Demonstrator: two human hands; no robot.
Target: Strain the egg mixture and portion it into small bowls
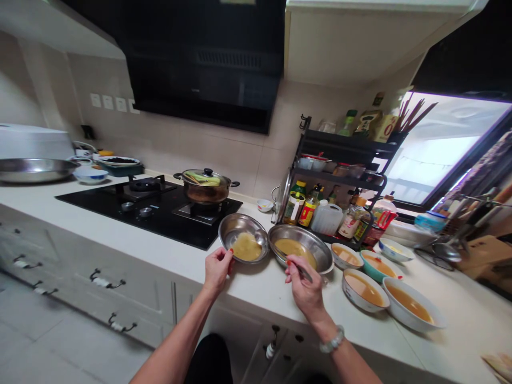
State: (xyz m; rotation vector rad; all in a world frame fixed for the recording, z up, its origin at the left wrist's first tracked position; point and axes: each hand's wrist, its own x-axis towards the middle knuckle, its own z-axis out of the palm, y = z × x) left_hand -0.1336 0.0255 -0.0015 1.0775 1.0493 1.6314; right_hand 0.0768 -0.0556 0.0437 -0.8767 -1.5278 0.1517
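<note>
My left hand point(218, 271) pinches the near rim of a shallow metal bowl point(237, 224), which holds a pale yellow-brown liquid. In my right hand point(307, 288) is the handle of a metal spoon point(261, 238); its head rests over the right inner side of that bowl. The spoon's handle crosses a second metal bowl point(322, 249) with similar liquid, just to the right. Part of the handle is covered by my fingers. Close by on the right stand several bowls of orange-brown liquid, among them a white bowl point(434, 314) and a green-rimmed bowl point(370, 271).
A lidded pot point(206, 191) sits on the right burner of the black hob point(100, 200). Behind the bowls, a black rack point(340, 178) carries bottles and jars. A wide steel pan point(36, 173) lies far left. Ladles point(446, 252) and other utensils are at the right.
</note>
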